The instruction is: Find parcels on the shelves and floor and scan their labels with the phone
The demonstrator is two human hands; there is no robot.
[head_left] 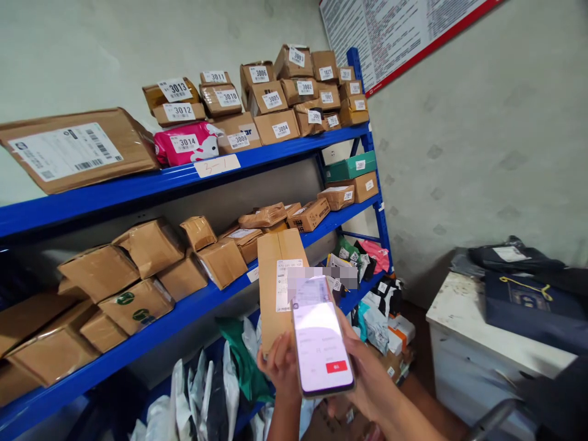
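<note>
My left hand is closed on the lower end of a flat brown cardboard box, which I hold upright in front of the shelves. A white printed label is on the box's face. My right hand is wrapped round a smartphone, its lit screen turned to me, with a red button near the bottom. The phone is in front of the box and covers its lower right part. A blurred patch hides the top of the phone and part of the label.
Blue shelving holds numbered parcels, including a pink package and a green box. More cartons line the middle shelf, with plastic mailers below. At right, a white cabinet bears a dark blue box.
</note>
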